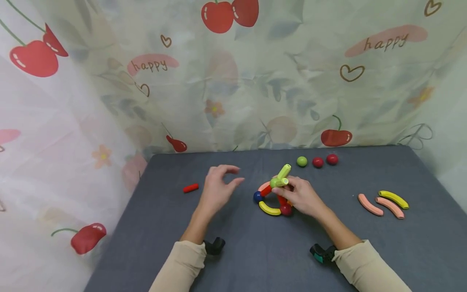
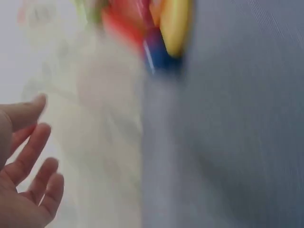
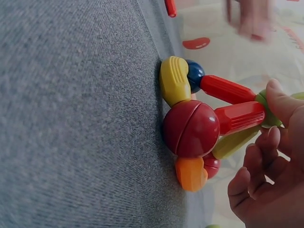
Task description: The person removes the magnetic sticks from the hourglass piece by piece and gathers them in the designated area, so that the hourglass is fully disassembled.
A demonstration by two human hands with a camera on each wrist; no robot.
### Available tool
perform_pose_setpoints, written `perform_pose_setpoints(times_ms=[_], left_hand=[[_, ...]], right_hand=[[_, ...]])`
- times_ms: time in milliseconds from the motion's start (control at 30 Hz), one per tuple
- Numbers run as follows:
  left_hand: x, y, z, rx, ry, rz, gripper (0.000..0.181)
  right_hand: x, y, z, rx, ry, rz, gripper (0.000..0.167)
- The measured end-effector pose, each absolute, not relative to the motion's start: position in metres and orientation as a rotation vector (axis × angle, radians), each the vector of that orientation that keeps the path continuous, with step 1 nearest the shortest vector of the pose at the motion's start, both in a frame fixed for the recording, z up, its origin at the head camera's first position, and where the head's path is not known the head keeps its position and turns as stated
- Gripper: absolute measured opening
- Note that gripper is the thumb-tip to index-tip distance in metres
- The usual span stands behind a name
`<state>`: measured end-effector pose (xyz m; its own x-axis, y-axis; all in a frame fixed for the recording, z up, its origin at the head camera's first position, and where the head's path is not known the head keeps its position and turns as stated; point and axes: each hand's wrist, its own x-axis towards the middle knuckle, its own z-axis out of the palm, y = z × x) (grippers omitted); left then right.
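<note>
A toy structure of balls and rods stands on the table. Its base has a blue ball (image 1: 258, 197), a red ball (image 1: 286, 209) and a yellow curved rod (image 1: 270, 209). Red straight rods (image 3: 241, 118) slope up to a green ball (image 1: 275, 183), from which two light green rods (image 1: 284, 171) stick out. My right hand (image 1: 305, 196) pinches the green ball between thumb and fingers. Left of the structure, my left hand (image 1: 217, 190) hovers with nothing in it, thumb and fingers apart. The left wrist view is blurred around the structure.
On the dark table (image 1: 248, 259), a loose red rod (image 1: 191, 188) lies at left. A green ball (image 1: 301, 161) and two red balls (image 1: 318, 162) sit at the back. To the right lie two pink curved rods (image 1: 370, 205) and a yellow curved rod (image 1: 394, 199). A patterned curtain hangs behind.
</note>
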<state>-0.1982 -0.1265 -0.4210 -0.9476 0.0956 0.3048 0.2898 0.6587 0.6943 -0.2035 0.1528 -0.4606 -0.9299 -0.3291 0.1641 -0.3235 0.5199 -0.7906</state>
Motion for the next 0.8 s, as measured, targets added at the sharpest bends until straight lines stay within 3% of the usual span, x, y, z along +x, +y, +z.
perform_pose_setpoints(times_ms=[100, 200, 400, 600, 800], left_hand=[[-0.191, -0.084, -0.412, -0.515, -2.572, -1.239, 0.030], [-0.188, -0.052, -0.409, -0.644, -2.582, -1.234, 0.033], [-0.187, -0.027, -0.410, -0.791, -2.594, -0.997, 0.026], [-0.193, -0.046, -0.400, -0.627, -2.462, -1.410, 0.023], [-0.209, -0.117, -0.414, -0.316, -2.532, -1.337, 0.024]], right_hand=[[-0.203, 0.153, -0.460, -0.597, 2.724, -1.421, 0.032], [-0.203, 0.153, -0.461, -0.600, 2.754, -1.406, 0.019], [-0.204, 0.152, -0.462, -0.594, 2.780, -1.365, 0.015], [-0.205, 0.153, -0.461, -0.590, 2.781, -1.375, 0.021], [-0.204, 0.152, -0.460, -0.574, 2.798, -1.352, 0.026]])
